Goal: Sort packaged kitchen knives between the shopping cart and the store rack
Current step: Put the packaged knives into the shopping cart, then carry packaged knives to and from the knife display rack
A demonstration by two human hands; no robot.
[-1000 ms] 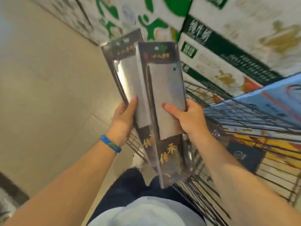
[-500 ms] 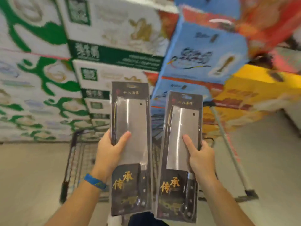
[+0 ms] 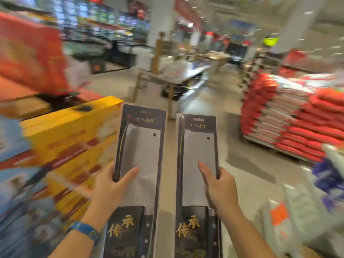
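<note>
**A:** Where are the two packs?

**B:** Up in front of the person, side by side with a narrow gap, upright, printed fronts facing the wearer. The left hand (image 3: 109, 185) grips the left knife pack (image 3: 141, 146) by its outer edge, with the thumb laid across the clear window and the fingers curled behind. The right hand (image 3: 219, 189) holds the right knife pack (image 3: 198, 151) the same way.

**A:** Why like that?

**B:** My guess is that face-on and apart, the labels and blades can be compared before each goes to cart or rack. Gripping mid-length should keep the long cards from tipping.

**A:** And against half a second ago?

**B:** The grips match, but the view has swung. The shopping cart and the green-and-white cartons behind the packs are gone. Now the aisle floor (image 3: 232, 174) lies beyond, with yellow boxes (image 3: 70, 127) at left and stacked red sacks (image 3: 290, 116) at far right. The packs stand slightly wider apart. The background is blurred, and I cannot make out a rack.
</note>
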